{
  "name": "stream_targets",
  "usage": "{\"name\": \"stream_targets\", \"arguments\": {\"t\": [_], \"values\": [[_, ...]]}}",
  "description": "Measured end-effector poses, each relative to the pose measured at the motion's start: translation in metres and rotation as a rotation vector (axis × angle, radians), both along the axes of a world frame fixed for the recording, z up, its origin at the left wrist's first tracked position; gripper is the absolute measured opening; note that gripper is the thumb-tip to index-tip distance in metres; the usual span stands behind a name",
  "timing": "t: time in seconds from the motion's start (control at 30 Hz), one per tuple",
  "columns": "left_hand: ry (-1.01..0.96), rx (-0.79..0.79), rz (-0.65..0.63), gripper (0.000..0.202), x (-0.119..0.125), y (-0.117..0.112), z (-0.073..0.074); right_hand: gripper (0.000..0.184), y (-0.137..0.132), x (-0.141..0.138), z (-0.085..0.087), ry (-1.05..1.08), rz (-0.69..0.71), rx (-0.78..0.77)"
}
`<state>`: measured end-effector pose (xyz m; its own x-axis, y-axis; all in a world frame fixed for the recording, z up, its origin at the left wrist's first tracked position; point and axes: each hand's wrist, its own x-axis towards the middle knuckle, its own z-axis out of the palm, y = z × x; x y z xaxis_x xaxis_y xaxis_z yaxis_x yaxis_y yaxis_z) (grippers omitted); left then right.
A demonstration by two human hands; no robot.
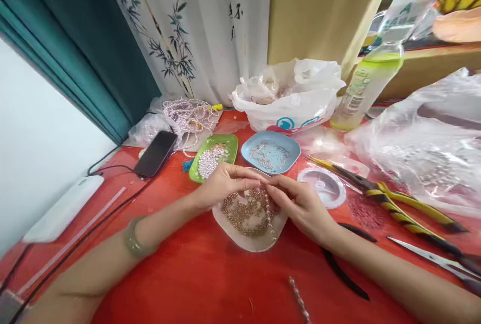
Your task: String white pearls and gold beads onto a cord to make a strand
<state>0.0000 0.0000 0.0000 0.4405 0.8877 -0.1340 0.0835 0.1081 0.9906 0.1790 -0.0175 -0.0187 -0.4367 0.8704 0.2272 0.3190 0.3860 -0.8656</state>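
Strand end at the fingertips, over the bead dish

Left hand (225, 184) and right hand (304, 209) meet above the far side of the cream dish (257, 245), fingertips nearly touching. Right thumb and forefinger are closed in a narrow pinch on the upper end of the beaded strand (269, 214). Left thumb and forefinger are also brought close together; the detail there is too small and soft for me to tell whether anything sits between them.

Handling notes: work low and directly over the dish, so that a dropped bead lands among the gold beads (240, 216). Steady the strand with the right pinch, close to its end, and make fine adjustments with the left. Light pressure should do; a hard squeeze could make small beads skid. Keep the hanging length free of the loose beads, where it might snag.

Position of strand: it runs from the right fingertips toward the near side, down the right part of the dish, its lower end by the near right rim. Left fingertips are just left of its upper end. A second strand (298, 299) lies apart, at the near edge of the red table (195, 274).
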Motion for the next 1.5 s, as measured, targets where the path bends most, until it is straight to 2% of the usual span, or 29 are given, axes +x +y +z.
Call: {"name": "stream_targets", "arguments": {"t": [0.3, 0.6, 0.77, 0.9, 0.97, 1.1, 1.27, 1.33, 1.5], "values": [[0.008, 0.092, 0.012, 0.008, 0.002, -0.004, 0.003, 0.019, -0.001, -0.001, -0.001, -0.018, 0.007, -0.008], [-0.112, 0.040, 0.158, 0.004, -0.001, 0.000, 0.001, 0.012, -0.003, -0.002, 0.001, -0.016, 0.065, 0.044], [-0.247, -0.006, 0.247, 0.006, -0.005, 0.003, -0.001, 0.012, -0.002, -0.003, 0.000, -0.017, 0.081, 0.025], [-0.272, -0.003, 0.278, 0.008, -0.005, 0.003, 0.001, 0.013, -0.001, -0.001, -0.001, -0.004, 0.076, -0.001], [-0.269, -0.026, 0.269, 0.010, -0.004, 0.003, 0.002, 0.013, -0.001, 0.000, -0.001, 0.022, 0.068, -0.014], [-0.208, -0.115, 0.177, 0.028, 0.001, -0.002, 0.005, 0.012, -0.001, 0.000, 0.000, 0.094, 0.032, -0.013], [-0.036, -0.099, 0.039, 0.017, 0.005, -0.007, 0.004, 0.012, 0.000, -0.001, 0.000, 0.093, 0.016, 0.022], [-0.025, -0.103, 0.021, 0.014, 0.005, -0.007, 0.003, 0.013, 0.000, -0.002, 0.000, 0.083, 0.015, 0.035], [-0.046, -0.238, -0.024, 0.020, 0.007, -0.008, 0.002, 0.014, 0.000, -0.001, 0.000, 0.086, 0.020, 0.059]]}}
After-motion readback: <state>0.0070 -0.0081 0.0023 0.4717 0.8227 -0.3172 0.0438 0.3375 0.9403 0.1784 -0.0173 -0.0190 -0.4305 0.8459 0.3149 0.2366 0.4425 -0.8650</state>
